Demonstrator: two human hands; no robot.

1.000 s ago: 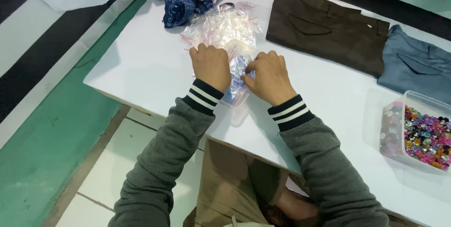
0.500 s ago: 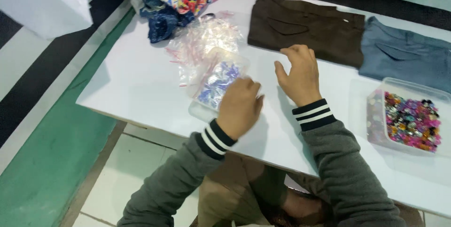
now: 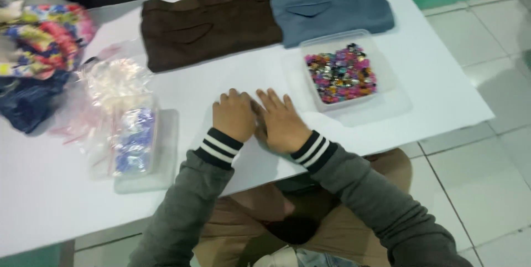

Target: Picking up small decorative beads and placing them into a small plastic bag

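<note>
My left hand point(image 3: 235, 115) and my right hand point(image 3: 282, 120) rest side by side on the white table point(image 3: 66, 200), near its front edge. The left hand's fingers are curled under. The right hand lies flat with its fingers apart. A faint clear sheet seems to lie beneath both hands, but whether either grips it stays unclear. To their left a clear bag of blue pieces point(image 3: 133, 140) lies on a clear flat lid point(image 3: 166, 156). To their right stands a clear box of small colourful pieces point(image 3: 343, 73).
A heap of empty clear bags point(image 3: 113, 84) lies at the left. Behind it sit a colourful cloth bundle point(image 3: 44, 35) and dark blue denim point(image 3: 22, 106). Folded brown trousers point(image 3: 210, 24) and folded blue-grey trousers point(image 3: 332, 4) lie at the back. Tiled floor point(image 3: 481, 178) is on the right.
Both hands left the bag of blue pieces and moved right to the middle of the table, coming together. The view swung right, bringing the box of colourful pieces closer to centre.
</note>
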